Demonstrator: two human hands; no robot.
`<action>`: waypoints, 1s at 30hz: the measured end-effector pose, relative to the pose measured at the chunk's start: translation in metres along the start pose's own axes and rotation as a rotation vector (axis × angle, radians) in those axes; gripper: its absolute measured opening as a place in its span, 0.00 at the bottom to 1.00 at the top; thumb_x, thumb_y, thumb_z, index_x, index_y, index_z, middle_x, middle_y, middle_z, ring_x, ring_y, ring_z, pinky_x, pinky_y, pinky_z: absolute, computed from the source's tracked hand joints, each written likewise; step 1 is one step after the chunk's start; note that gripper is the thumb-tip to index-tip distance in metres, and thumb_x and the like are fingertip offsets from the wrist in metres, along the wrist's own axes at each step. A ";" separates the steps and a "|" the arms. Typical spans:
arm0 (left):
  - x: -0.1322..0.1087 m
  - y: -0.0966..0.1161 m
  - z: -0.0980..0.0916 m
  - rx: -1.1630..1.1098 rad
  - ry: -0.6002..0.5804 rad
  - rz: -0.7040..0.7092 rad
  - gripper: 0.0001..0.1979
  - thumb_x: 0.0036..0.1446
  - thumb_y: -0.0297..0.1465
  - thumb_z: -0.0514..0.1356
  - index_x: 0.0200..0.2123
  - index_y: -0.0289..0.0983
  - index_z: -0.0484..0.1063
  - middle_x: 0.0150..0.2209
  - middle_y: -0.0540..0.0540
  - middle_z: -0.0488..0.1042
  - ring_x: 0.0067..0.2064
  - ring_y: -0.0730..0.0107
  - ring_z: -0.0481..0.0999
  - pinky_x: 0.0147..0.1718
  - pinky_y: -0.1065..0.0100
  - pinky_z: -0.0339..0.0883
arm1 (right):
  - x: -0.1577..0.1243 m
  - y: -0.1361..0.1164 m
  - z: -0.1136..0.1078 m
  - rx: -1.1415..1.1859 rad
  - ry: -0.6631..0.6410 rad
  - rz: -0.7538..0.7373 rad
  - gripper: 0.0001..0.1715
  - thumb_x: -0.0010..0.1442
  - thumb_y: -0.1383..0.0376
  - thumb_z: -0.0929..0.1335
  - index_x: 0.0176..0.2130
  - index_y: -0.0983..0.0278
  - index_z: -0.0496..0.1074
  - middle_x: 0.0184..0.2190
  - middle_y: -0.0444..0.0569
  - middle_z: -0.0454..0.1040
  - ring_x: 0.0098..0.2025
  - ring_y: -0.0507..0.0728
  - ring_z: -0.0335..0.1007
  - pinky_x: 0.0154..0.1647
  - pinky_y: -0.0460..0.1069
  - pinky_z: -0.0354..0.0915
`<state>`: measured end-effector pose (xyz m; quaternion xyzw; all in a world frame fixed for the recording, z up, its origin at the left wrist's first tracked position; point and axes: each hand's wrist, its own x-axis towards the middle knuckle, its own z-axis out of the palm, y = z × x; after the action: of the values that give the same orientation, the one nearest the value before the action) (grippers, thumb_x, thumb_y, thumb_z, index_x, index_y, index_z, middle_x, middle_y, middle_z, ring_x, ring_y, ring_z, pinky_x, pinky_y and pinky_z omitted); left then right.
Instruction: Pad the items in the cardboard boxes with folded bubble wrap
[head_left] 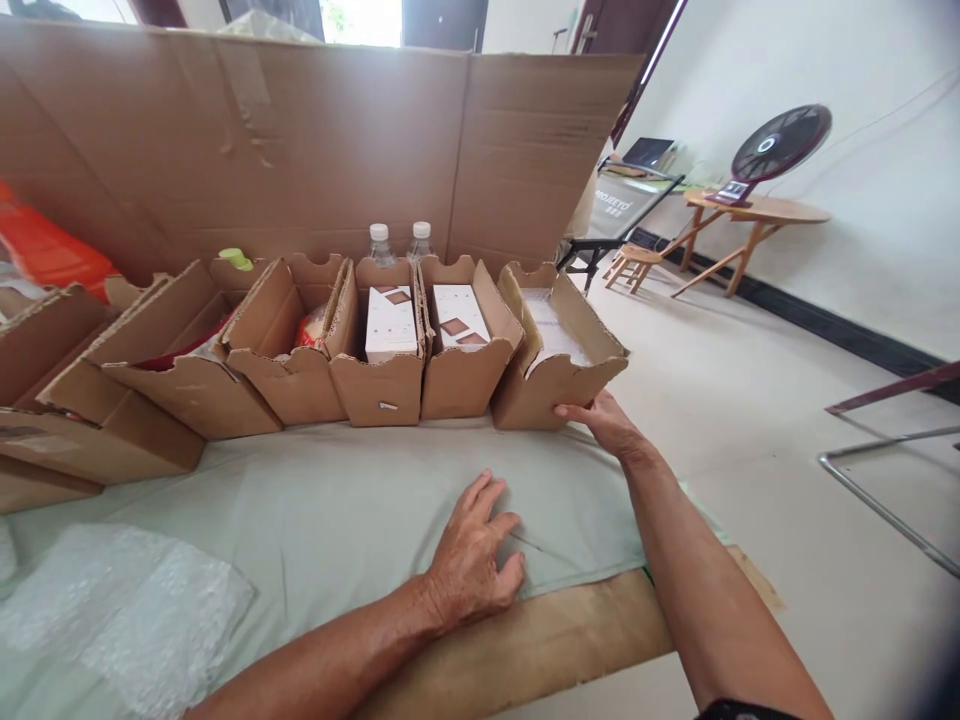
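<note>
My right hand (606, 422) grips the lower right corner of the cardboard box (536, 400) at the right end of the row. Its thumb lies along the front face, while the other fingers go round the side, partly hidden. A white patterned sheet or packet (553, 330) lies inside that box. My left hand (480, 550) is spread on the pale green cloth (330, 510), holding nothing, a little in front of the row. To the left of the gripped box stand two more boxes, each with a white carton (391, 325) in it.
More open boxes (296, 385) continue leftward, one with a red-and-clear packet. Two white-capped bottles (379, 245) and a tall cardboard panel (337, 140) are behind. Bubble wrap (142, 610) lies front left, an orange object (49, 245) far left. A fan (780, 145) stands on a wooden table (780, 208).
</note>
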<state>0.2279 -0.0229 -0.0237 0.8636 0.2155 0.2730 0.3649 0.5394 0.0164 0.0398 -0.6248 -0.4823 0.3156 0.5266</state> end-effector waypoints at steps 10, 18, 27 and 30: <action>0.001 -0.003 0.001 -0.009 0.008 0.010 0.18 0.51 0.30 0.64 0.46 0.33 0.80 0.66 0.28 0.69 0.74 0.35 0.58 0.68 0.36 0.60 | 0.019 -0.008 0.015 0.019 -0.058 -0.023 0.47 0.38 0.43 0.83 0.52 0.60 0.76 0.55 0.56 0.81 0.61 0.71 0.73 0.64 0.65 0.68; 0.004 -0.007 0.004 0.019 0.037 0.032 0.18 0.51 0.33 0.65 0.46 0.33 0.81 0.65 0.28 0.70 0.73 0.36 0.59 0.69 0.38 0.60 | 0.000 -0.006 0.019 -0.043 0.056 -0.001 0.49 0.38 0.42 0.82 0.54 0.59 0.74 0.57 0.56 0.79 0.61 0.70 0.73 0.61 0.64 0.71; 0.021 0.009 -0.014 0.049 0.103 0.029 0.23 0.50 0.35 0.65 0.50 0.34 0.81 0.65 0.30 0.70 0.72 0.37 0.62 0.68 0.38 0.62 | -0.065 -0.063 0.060 -0.405 0.419 -0.176 0.21 0.59 0.49 0.72 0.46 0.59 0.81 0.41 0.52 0.83 0.40 0.62 0.79 0.42 0.57 0.75; 0.022 0.025 -0.067 0.095 0.227 0.084 0.21 0.54 0.34 0.64 0.52 0.37 0.79 0.66 0.33 0.70 0.73 0.42 0.61 0.68 0.42 0.63 | -0.066 -0.110 0.091 -0.596 0.320 -0.466 0.15 0.64 0.54 0.70 0.45 0.59 0.81 0.42 0.52 0.83 0.39 0.61 0.79 0.33 0.53 0.72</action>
<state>0.2064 0.0079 0.0416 0.8519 0.2317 0.3734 0.2851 0.4050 -0.0152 0.1156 -0.6651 -0.5933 -0.0669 0.4485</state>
